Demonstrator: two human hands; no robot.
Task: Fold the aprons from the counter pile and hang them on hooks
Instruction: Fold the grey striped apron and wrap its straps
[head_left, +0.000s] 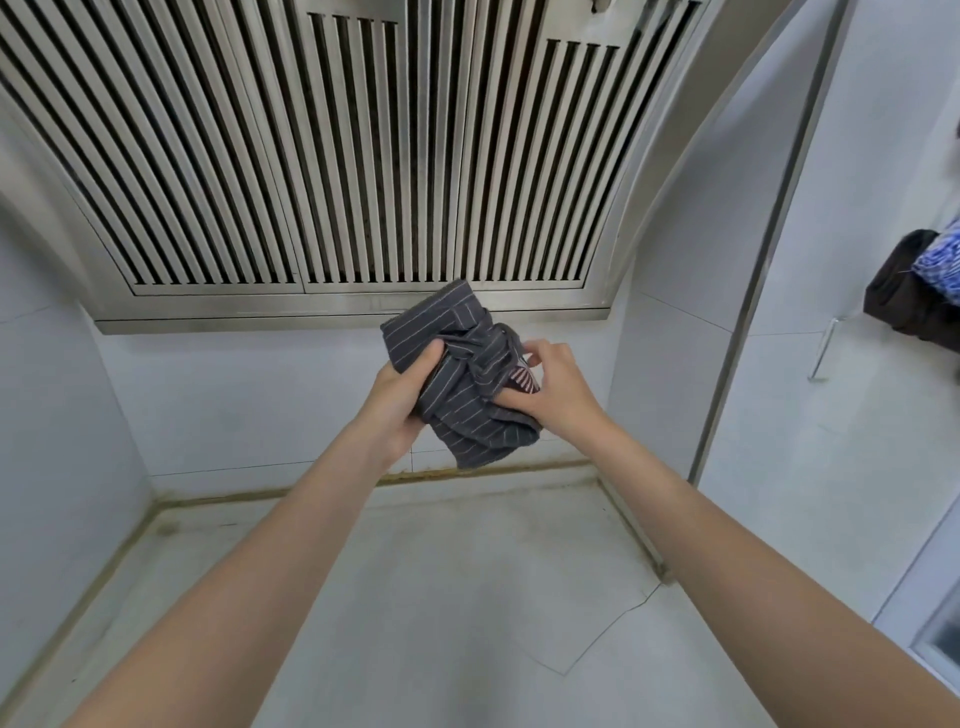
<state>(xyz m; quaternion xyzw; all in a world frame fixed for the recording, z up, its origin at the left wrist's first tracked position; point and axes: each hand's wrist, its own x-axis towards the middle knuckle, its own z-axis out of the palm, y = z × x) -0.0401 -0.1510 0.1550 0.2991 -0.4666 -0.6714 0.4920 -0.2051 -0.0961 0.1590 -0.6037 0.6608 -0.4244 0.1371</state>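
Gripping the folded striped apron (457, 379) above the table (415, 597), the left hand (402, 397) clamps one edge while the right hand (550, 387) pinches the tied strap (loosely knotted); it may slip and unravel the bundle.

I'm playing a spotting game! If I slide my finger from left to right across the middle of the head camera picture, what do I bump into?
Left hand → striped apron → right hand → metal wall trim → dark and blue cloths hanging at the right edge.
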